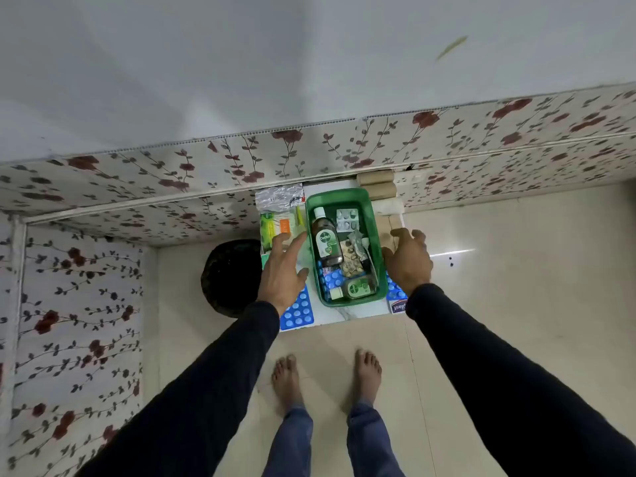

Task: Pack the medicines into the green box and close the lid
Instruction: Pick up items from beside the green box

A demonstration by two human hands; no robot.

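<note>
The green box (311,215) stands open on a small white table (339,313). Inside lie a large brown Dettol bottle (326,241), a smaller Dettol bottle (356,289), a silver blister strip (347,220), a brown pill strip (351,259) and blue tablet strips (332,278). My left hand (284,270) hovers open just left of the box, fingers pointing at its left wall. To the box's right my right hand (407,259) is open with spread fingers. A blue blister strip (299,311) lies under my left wrist. Another blue strip (394,290) and a white plaster packet (399,307) lie under my right wrist.
Left of the box lie a green packet (270,228), an orange packet (285,227) and a foil pack (278,197). Rolled bandages (377,187) sit behind the box. A dark round basket (230,277) stands on the floor at the left. My bare feet are below the table.
</note>
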